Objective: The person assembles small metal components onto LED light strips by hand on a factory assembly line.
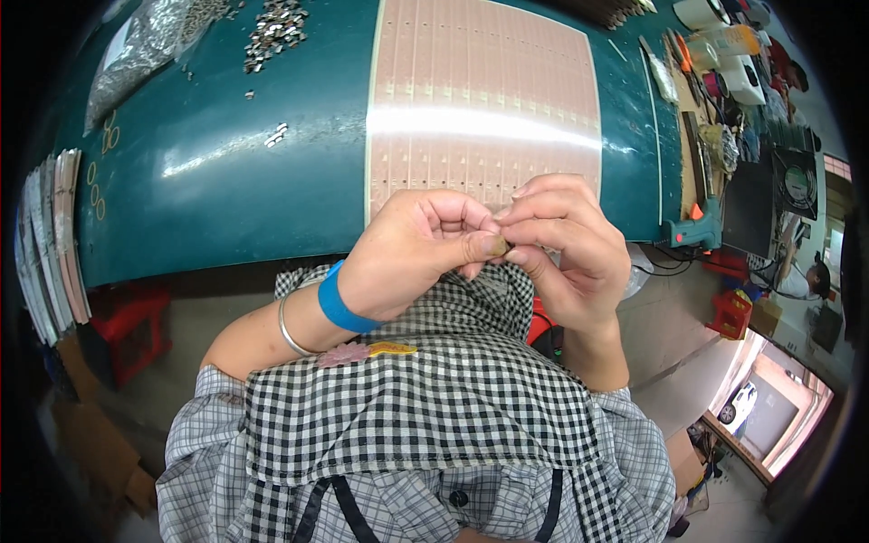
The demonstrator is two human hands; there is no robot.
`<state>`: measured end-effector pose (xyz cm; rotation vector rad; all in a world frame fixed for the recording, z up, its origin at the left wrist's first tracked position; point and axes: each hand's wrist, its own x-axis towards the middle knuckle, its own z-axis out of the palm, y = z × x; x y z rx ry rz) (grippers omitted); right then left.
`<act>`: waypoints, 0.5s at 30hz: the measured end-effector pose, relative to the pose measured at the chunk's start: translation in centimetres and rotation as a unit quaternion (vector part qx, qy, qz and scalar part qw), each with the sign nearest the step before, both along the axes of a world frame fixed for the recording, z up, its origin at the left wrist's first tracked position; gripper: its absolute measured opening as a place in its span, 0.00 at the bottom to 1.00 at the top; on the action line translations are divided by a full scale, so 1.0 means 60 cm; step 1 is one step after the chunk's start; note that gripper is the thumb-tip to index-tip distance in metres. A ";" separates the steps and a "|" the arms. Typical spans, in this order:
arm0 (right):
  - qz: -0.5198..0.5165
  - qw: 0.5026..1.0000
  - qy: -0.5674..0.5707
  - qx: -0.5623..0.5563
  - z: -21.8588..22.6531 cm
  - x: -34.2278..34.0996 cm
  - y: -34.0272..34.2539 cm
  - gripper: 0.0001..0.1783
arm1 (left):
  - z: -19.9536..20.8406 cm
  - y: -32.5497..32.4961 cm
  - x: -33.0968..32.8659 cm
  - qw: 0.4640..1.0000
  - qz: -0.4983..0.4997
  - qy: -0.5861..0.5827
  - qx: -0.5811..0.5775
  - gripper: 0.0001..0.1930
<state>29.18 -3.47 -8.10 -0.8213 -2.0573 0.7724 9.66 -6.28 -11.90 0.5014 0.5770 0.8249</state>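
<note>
My left hand [412, 240] and my right hand [575, 249] meet above the table's near edge, fingertips almost touching. Both are closed in a pinch on something tiny and dark; the fingers hide most of it, so its kind cannot be made out. Beyond them lies a large pinkish panel [484, 77] with rows of lines and small dark holes, its near part covered by my hands. Left of the panel rests a small group of shiny metal pieces [277, 135], with a bigger pile of metal pieces [274, 36] farther back.
A clear plastic bag [145, 54] lies at the far left, near loose yellowish rings [94, 176]. Stacked strips [54, 240] stand at the left edge. On the right are a teal glue gun [695, 228], tools and bottles. A red stool [131, 330] stands below.
</note>
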 end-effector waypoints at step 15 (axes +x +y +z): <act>-0.107 0.994 -0.014 0.034 -0.013 0.050 0.017 0.09 | 0.031 0.014 -0.032 0.947 0.062 0.246 0.197 0.11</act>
